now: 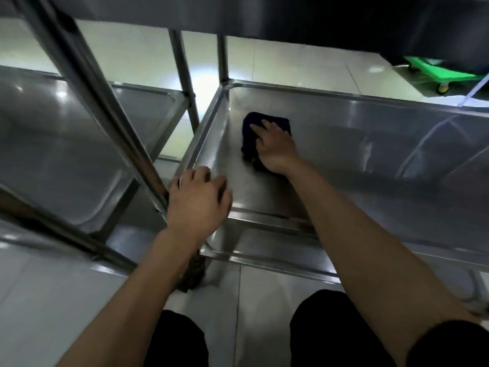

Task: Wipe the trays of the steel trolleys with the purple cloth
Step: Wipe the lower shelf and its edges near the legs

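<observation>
Two trolleys are standing side by side below me, and I am working the lower tray of the right-hand one. My right hand is pressing the purple cloth flat on the tray floor near its far left corner, fingers spread straight over it, not curled round it. The cloth is looking almost black in this light. My left hand is curling over the tray's near left corner, gripping the rim beside the upright post to steady the trolley. Judging the stroke: I am keeping the palm flat so the whole pad of cloth stays in contact, and I should be drawing it along the left wall, then sweeping in overlapping passes toward the right, where streaks are showing on the steel. The shelf overhead is crowding the reach. The neighbouring trolley's tray is waiting on the left.
</observation>
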### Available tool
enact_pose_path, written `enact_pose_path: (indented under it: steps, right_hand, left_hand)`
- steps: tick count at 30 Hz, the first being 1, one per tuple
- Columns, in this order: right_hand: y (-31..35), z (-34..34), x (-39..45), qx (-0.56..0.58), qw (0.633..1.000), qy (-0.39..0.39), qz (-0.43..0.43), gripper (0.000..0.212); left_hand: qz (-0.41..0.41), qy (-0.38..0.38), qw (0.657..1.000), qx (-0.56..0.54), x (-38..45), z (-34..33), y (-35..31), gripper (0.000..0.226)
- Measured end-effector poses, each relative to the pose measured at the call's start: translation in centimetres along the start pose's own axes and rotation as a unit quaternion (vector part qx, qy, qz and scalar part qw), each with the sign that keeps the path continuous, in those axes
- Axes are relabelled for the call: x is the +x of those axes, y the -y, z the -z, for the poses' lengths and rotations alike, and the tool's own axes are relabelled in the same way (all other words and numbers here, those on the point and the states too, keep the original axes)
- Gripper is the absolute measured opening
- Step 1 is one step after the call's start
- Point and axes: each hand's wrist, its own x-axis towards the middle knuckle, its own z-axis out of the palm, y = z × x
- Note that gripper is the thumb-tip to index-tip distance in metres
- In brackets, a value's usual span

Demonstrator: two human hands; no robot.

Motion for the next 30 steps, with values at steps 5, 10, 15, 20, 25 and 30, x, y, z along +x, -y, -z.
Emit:
enact_pose_path:
  steps: [5,10,15,20,25,30]
  right_hand:
    - [6.1,-2.2,3.9,-0.004,0.998,0.022,0.063,0.050]
    - [7.3,-2.5,3.6,-0.008,0.995,0.042,0.088,0.050]
    - [4.4,-0.8,-2.2,0.017,0.995,0.049,0.087,0.049]
    - [0.1,1.2,-9.5,0.027,0.999,0.023,0.038,0.047]
    - [-4.4,3.1,-15.7,0.004,0.998,-0.012,-0.055,0.047]
    - [-8.3,5.7,-21.4,-0.002,0.989,-0.038,-0.140,0.048]
  left_hand:
    - [-0.022,-0.002,0.999,0.023,0.0,-0.7,0.7,0.042]
    - [-0.022,-0.013,1.000,0.007,-0.2,-1.3,0.8,0.043]
    - [-0.016,-0.023,0.999,-0.037,-0.4,-1.3,0.6,0.042]
    - [-0.029,-0.033,0.998,-0.052,-0.8,-0.8,-0.8,0.031]
    - [-0.162,0.005,0.981,-0.111,-0.8,0.1,-7.6,0.031]
    - [-0.276,0.038,0.948,-0.153,-1.7,-0.2,-13.8,0.030]
